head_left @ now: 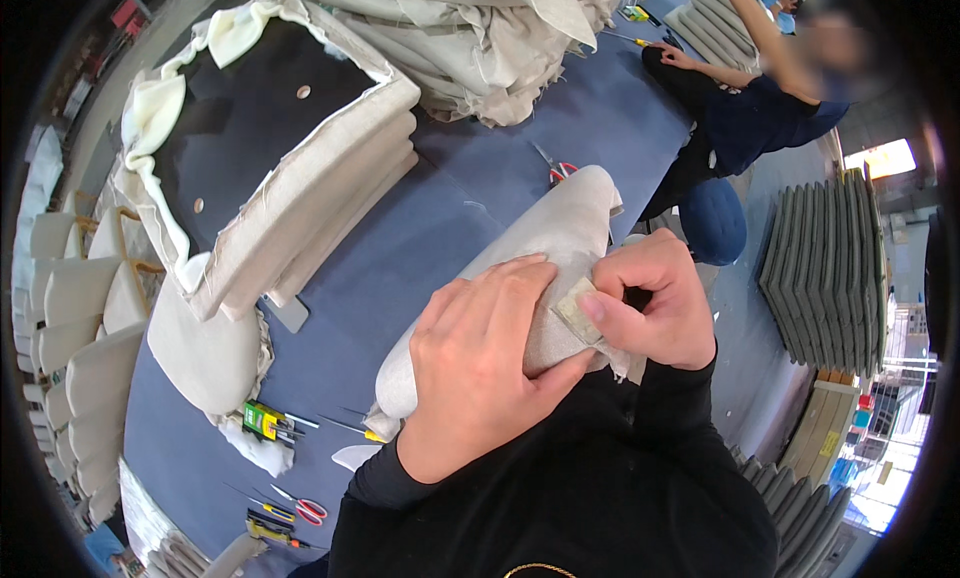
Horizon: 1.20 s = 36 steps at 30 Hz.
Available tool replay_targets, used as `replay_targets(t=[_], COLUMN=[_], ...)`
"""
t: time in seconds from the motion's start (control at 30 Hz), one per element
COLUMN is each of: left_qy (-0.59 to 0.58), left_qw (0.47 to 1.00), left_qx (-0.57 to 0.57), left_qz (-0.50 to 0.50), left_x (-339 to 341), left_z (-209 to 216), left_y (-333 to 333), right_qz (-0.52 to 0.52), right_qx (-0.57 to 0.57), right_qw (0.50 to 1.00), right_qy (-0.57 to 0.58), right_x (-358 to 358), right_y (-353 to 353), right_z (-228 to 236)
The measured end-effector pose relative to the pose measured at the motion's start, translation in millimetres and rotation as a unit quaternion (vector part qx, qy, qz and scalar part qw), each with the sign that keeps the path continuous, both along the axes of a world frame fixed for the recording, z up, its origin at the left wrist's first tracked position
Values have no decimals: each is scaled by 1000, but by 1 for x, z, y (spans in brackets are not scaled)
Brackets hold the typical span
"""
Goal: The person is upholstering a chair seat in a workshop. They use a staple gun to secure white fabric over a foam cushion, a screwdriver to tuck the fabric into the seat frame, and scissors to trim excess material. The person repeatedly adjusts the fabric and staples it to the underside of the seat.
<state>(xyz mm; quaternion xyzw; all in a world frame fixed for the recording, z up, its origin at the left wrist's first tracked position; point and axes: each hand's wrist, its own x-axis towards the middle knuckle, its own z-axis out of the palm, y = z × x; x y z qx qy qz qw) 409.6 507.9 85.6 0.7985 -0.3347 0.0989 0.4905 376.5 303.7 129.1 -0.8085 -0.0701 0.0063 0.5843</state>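
Observation:
A beige fabric-covered seat cushion lies tilted in front of me, at the near edge of the blue-covered table. My left hand rests across it, fingers curved over the fabric and thumb apart along the near side, gripping it. Between thumb and fingers, my right hand pinches a small pale square piece against the cushion; its exact kind is unclear. Loose fabric edges show just below that hand. Red-handled scissors lie beyond the cushion, partly covered by it.
Stacked covered cushions stand at the left, a heap of beige fabric behind. Scissors, screwdrivers and a green-yellow box lie at the near left. A co-worker sits at the far right, near stacked grey panels.

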Motion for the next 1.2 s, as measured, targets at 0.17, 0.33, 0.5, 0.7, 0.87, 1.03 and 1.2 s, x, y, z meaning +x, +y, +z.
replay_targets(t=[0.17,0.33,0.5,0.7,0.87,1.03,1.2], left_qy=[1,4,11,-24,-5,19,31], left_qw=[1000,999,997,994,992,983,969], left_qx=[-7,-21,-21,9,39,65,79], left_qz=[16,40,77,109,122,173,232], left_x=[-14,-27,-42,-49,-49,-48,-49], left_z=[0,2,-1,-2,5,10,10], left_y=[2,2,0,-6,-28,-65,-103], right_qz=[13,38,60,145,192,233,257], right_qx=[-22,-44,1,-27,10,25,33], right_qw=[1000,998,998,989,981,972,966], right_qy=[-8,-21,-6,-23,-9,12,-7], right_x=[-6,-9,-7,10,27,47,62], right_y=[2,0,0,-15,-41,-75,-103], right_z=[1,2,0,0,-5,-9,-18])
